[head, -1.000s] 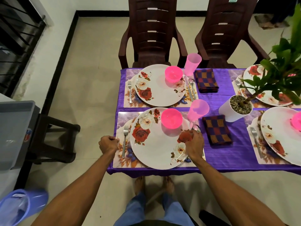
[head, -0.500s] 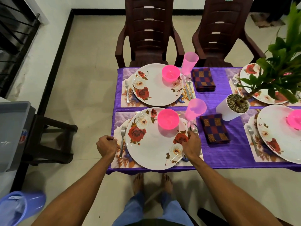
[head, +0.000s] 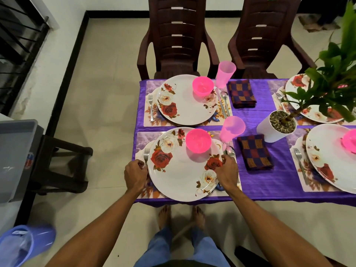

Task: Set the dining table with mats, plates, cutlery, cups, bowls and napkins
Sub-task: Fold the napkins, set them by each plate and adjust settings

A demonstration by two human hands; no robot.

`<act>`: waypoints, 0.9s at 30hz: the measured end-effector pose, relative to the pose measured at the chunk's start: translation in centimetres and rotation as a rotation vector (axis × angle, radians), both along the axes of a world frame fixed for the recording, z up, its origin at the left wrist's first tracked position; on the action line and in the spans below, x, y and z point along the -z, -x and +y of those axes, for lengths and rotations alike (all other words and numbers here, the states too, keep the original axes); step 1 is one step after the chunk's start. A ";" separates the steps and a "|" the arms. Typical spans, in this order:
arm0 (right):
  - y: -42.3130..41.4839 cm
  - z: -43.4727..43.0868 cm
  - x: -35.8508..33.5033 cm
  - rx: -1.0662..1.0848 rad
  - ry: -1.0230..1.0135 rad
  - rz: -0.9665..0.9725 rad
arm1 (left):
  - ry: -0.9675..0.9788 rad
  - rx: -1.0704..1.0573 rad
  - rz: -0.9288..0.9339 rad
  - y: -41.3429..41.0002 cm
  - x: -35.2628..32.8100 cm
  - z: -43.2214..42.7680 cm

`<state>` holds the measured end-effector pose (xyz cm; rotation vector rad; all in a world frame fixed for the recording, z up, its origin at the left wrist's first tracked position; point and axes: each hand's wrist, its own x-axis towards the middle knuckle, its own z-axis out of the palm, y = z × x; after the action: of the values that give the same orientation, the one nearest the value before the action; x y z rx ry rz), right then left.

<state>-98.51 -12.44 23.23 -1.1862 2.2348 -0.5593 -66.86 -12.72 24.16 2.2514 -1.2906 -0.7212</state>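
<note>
Left hand (head: 135,173) closed in to near plate (head: 179,170)'s left rim, curled over fork (head: 146,152) handle; what it grips, unclear. Right hand (head: 227,171) pinches right rim. Plate sits on mat (head: 142,138), pink bowl (head: 198,140) on its far part. Stiff, glossy, likely slick: hold opposite rims, keep level.

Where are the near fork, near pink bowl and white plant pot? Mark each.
Near fork (head: 146,152): head view, tines.
Near pink bowl (head: 198,141): head view, inside bottom.
White plant pot (head: 266,134): head view, outer wall.
</note>
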 end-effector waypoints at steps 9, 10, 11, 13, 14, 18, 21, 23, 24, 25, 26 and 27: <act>-0.7 0.8 -0.4 -0.007 0.010 0.021 | -0.021 -0.052 -0.016 -0.9 0.1 -1.1; -0.7 0.8 -0.3 -0.006 0.010 0.024 | -0.023 -0.063 -0.013 -1.0 0.1 -1.1; -0.6 0.8 -0.2 -0.010 0.009 0.028 | -0.024 -0.066 -0.010 -1.1 0.1 -1.1; -0.4 0.8 0.2 -0.017 0.007 0.023 | -0.023 -0.063 -0.005 -1.2 0.2 -1.1; -0.3 0.8 0.5 -0.015 0.007 0.018 | -0.022 -0.065 -0.001 -1.2 0.2 -1.1; -0.4 0.5 1.0 0.003 -0.010 0.032 | -0.022 -0.068 0.018 -1.5 0.3 -0.8; -0.4 0.4 0.9 0.005 -0.010 0.044 | -0.026 -0.071 0.025 -1.5 0.2 -0.7; -0.4 0.4 0.9 0.000 -0.012 0.044 | -0.029 -0.070 0.028 -1.5 0.1 -0.8; -0.3 0.4 1.0 -0.001 -0.013 0.050 | -0.031 -0.070 0.029 -1.5 0.0 -0.8; -0.4 0.4 0.9 0.000 -0.019 0.056 | -0.032 -0.071 0.032 -1.5 0.0 -0.8; -0.3 0.4 1.0 0.001 -0.024 0.061 | -0.029 -0.076 0.034 -1.4 0.0 -0.8; -0.3 0.4 1.0 0.002 -0.023 0.059 | -0.021 -0.084 0.035 -1.3 0.0 -0.7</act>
<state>-98.21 -12.08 22.27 -1.2033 2.2864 -0.5034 -65.53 -13.45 24.17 2.2849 -1.1696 -0.7431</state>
